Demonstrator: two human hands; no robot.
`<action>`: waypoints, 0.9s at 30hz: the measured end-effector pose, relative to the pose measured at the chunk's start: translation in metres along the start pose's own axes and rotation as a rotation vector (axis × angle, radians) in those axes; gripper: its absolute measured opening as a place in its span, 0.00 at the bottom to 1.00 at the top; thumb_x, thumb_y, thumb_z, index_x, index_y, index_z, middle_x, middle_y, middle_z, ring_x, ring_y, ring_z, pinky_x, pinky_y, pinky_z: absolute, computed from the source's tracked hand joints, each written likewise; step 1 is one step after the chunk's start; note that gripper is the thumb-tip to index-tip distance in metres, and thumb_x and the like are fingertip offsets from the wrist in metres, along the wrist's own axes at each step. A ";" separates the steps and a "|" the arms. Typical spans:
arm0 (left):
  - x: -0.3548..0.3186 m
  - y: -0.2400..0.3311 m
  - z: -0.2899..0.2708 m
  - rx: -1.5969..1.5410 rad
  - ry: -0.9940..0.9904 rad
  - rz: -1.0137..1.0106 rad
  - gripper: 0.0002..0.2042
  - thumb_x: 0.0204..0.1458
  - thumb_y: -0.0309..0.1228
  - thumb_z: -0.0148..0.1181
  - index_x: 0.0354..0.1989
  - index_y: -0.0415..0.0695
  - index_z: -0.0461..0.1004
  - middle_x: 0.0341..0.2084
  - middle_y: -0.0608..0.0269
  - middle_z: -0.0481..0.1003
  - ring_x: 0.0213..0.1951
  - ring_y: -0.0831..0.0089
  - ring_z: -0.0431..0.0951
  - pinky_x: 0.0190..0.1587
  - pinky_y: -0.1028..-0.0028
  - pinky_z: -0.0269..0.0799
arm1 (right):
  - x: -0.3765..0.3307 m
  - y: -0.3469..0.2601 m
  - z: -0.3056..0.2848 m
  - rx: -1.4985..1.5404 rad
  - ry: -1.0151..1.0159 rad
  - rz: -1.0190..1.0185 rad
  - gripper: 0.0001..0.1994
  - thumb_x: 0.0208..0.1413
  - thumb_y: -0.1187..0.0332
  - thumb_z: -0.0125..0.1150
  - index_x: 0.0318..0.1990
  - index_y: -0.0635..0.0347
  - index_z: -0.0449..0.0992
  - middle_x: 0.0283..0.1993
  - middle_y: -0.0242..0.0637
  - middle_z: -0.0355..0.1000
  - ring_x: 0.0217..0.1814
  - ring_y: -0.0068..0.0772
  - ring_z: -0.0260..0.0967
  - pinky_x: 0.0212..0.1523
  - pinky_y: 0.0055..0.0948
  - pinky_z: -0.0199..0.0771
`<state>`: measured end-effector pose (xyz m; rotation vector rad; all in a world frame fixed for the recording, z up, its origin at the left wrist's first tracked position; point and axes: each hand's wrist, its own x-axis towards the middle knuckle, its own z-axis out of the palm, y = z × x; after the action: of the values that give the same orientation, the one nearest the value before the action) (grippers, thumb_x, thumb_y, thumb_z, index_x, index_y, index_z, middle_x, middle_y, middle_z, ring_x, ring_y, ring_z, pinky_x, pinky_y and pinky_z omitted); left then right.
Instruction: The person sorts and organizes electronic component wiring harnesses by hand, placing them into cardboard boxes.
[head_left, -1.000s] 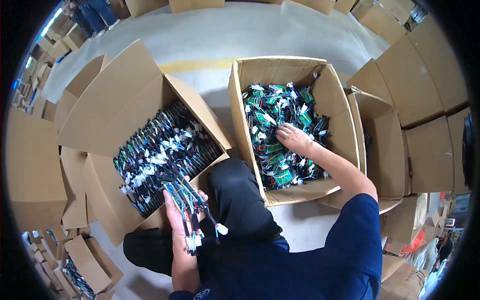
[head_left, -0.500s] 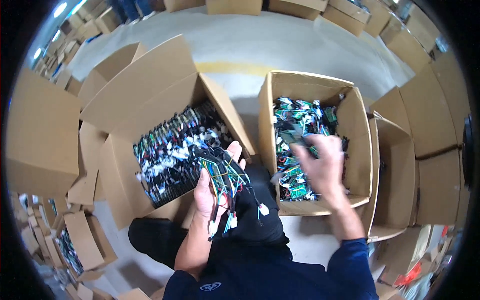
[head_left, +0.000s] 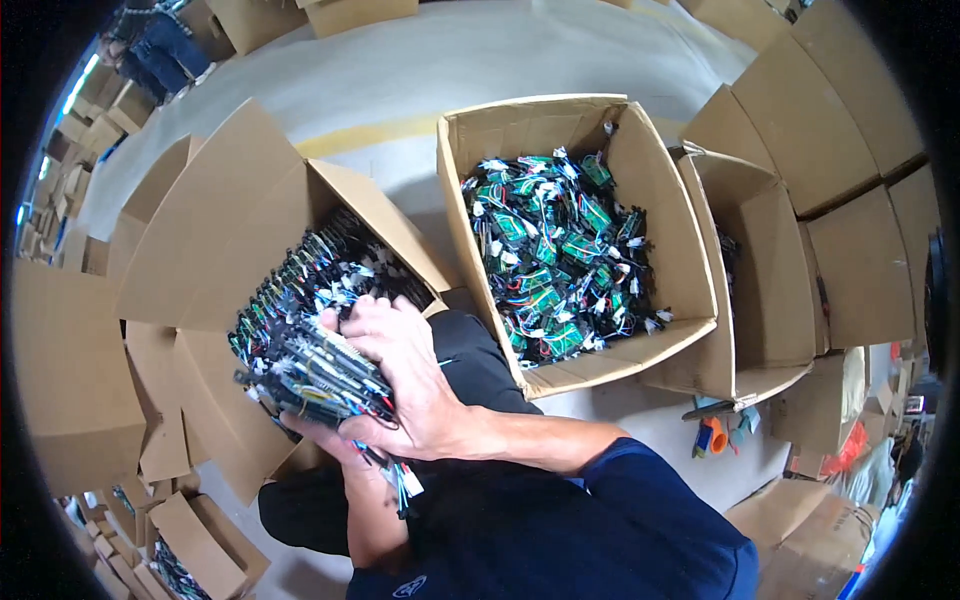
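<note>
A thick stack of wired circuit boards (head_left: 325,372), slightly blurred, is held between my two hands over the near edge of the left carton (head_left: 215,350). From below, my left hand (head_left: 335,438) is closed around the stack, most of its fingers hidden. My right hand (head_left: 400,375) grips the stack from the right side and top. Loose wires with white connectors (head_left: 411,485) dangle under it. Inside the left carton, more boards (head_left: 325,250) stand in tight rows. The right carton (head_left: 690,335) holds a jumbled heap of green circuit boards (head_left: 545,250) with coloured wires.
Beyond the right carton stands another open carton (head_left: 775,300), with stacked boxes (head_left: 860,260) at its right. A smaller carton of boards (head_left: 200,545) sits at the lower left. Orange and blue items (head_left: 714,437) lie on the floor. A person (head_left: 165,50) is at the far upper left.
My right hand has left the right carton and joined my left hand at the left carton. The bundle held now looks thicker. The view has shifted to the right.
</note>
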<state>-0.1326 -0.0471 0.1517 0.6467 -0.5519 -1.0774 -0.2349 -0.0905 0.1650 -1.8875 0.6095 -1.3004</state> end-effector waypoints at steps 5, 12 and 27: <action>-0.002 -0.001 -0.043 -0.162 -0.187 -0.049 0.51 0.56 0.76 0.32 0.72 0.41 0.54 0.62 0.45 0.69 0.65 0.49 0.68 0.72 0.50 0.55 | -0.001 0.008 -0.021 0.005 -0.222 0.027 0.42 0.47 0.46 0.73 0.63 0.65 0.64 0.75 0.61 0.47 0.78 0.66 0.44 0.74 0.66 0.39; -0.012 0.007 -0.037 -0.291 0.253 -0.164 0.35 0.63 0.65 0.43 0.56 0.41 0.71 0.42 0.51 0.78 0.45 0.55 0.79 0.56 0.50 0.75 | -0.024 0.171 -0.152 -0.676 -0.108 0.384 0.17 0.53 0.64 0.70 0.45 0.66 0.77 0.47 0.51 0.75 0.50 0.55 0.74 0.51 0.45 0.77; -0.014 0.038 -0.075 -0.537 0.045 -0.331 0.38 0.50 0.65 0.62 0.58 0.44 0.72 0.49 0.54 0.75 0.55 0.52 0.71 0.55 0.51 0.72 | 0.007 0.108 -0.256 -1.194 -0.535 -0.198 0.14 0.49 0.74 0.57 0.45 0.57 0.78 0.46 0.38 0.76 0.54 0.39 0.72 0.61 0.45 0.68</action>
<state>-0.0625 -0.0062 0.1250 0.2895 -0.0988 -1.4467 -0.4672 -0.2409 0.1347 -3.1516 1.0371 -0.4042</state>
